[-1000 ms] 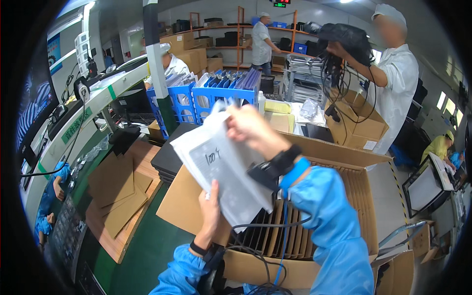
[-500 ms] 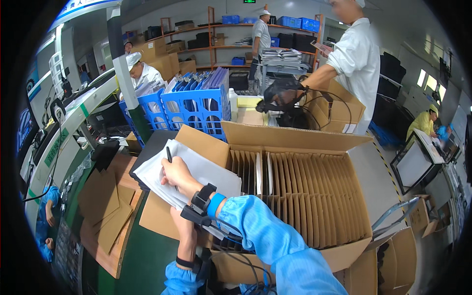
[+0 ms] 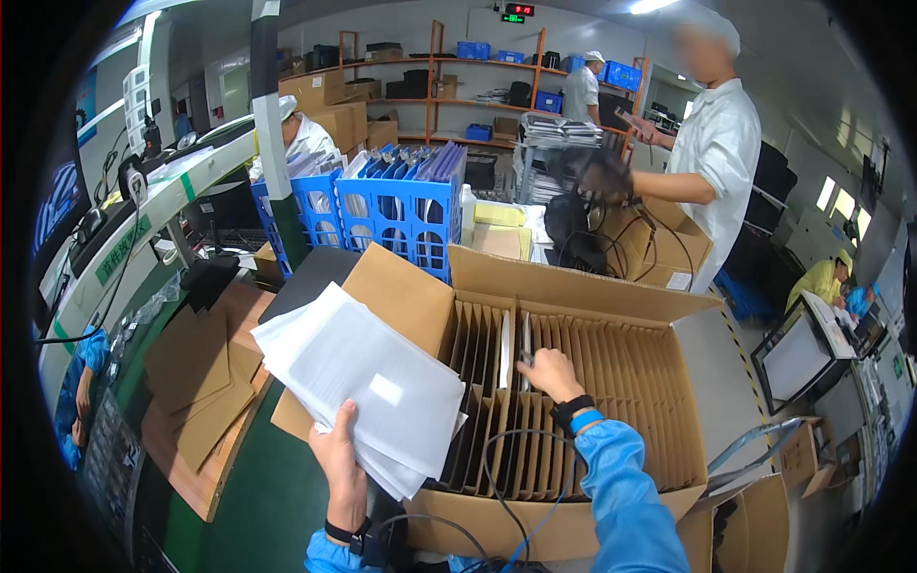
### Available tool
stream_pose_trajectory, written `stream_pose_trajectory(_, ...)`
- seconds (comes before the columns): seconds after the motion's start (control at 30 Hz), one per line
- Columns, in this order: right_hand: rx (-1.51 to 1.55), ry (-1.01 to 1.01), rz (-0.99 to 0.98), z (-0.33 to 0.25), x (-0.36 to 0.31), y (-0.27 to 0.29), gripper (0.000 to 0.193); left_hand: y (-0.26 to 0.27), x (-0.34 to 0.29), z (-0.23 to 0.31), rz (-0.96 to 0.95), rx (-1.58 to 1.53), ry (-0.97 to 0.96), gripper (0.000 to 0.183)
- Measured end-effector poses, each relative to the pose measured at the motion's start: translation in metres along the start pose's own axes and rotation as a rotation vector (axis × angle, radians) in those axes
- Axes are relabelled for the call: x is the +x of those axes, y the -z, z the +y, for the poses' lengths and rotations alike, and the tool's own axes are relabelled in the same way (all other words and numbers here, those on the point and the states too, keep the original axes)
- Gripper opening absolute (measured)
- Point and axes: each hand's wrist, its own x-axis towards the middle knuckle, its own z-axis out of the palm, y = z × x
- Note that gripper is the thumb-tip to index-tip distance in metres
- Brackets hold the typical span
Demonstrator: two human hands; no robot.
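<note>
My left hand [image 3: 339, 458] grips a stack of white, translucent flat sleeves [image 3: 358, 382] by its lower edge, thumb on top. A small white label [image 3: 386, 390] sits on the top sleeve. Over the open carton [image 3: 583, 506], my right hand [image 3: 552, 374] has its fingers closed, with a short dark end of a pen [image 3: 526, 359] showing at the fingertips. Those fingertips are beside a white sheet [image 3: 505, 349] standing among the brown cardboard dividers [image 3: 611, 382]. Dark flat pieces stand in slots on the carton's left side.
Loose cardboard sheets [image 3: 205, 401] lie on a wooden board at the left. Blue file baskets [image 3: 396, 215] stand behind the carton. Across from me, a person in white [image 3: 716, 153] holds a phone near black cabled gear [image 3: 592, 186]. A cable crosses the carton's front.
My right hand has left the top of the sleeves and moved right, over the carton's dividers. The sleeves now lie tilted in my left hand, with the label uncovered. The view has shifted slightly.
</note>
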Motion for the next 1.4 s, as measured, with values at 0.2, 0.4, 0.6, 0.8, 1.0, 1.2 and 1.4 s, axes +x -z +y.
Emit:
stream_pose_trajectory(0.2,-0.071,0.106,-0.133,0.018,0.014,-0.013,0.023,0.011,-0.005,-0.006,0.074,-0.004,-0.007,0.04)
stream_pose_trajectory(0.4,1.11,-0.035,-0.144,0.015,0.024,0.054,0.03,0.013,-0.014,-0.016,0.143,-0.094,-0.035,0.041)
stream_pose_trajectory(0.6,1.494,0.245,-0.017,-0.109,0.007,0.206,0.022,0.007,-0.03,-0.018,0.185,-0.249,-0.161,0.044)
stream_pose_trajectory(0.8,1.266,0.491,-0.406,-0.281,-0.022,0.161,0.024,-0.002,-0.032,-0.03,0.253,-0.291,-0.221,0.042)
stream_pose_trajectory(1.0,1.252,0.446,-0.489,-0.364,-0.041,0.003,0.033,0.022,-0.029,-0.045,0.261,-0.228,-0.232,0.042)
stream_pose_trajectory(1.2,1.311,0.402,-0.418,-0.373,-0.04,0.016,0.032,0.035,-0.036,-0.041,0.065,-0.187,-0.273,0.048)
stream_pose_trajectory(1.4,1.365,0.403,-0.441,-0.366,-0.038,0.029,0.034,0.034,-0.034,-0.034,-0.008,-0.076,-0.206,0.048)
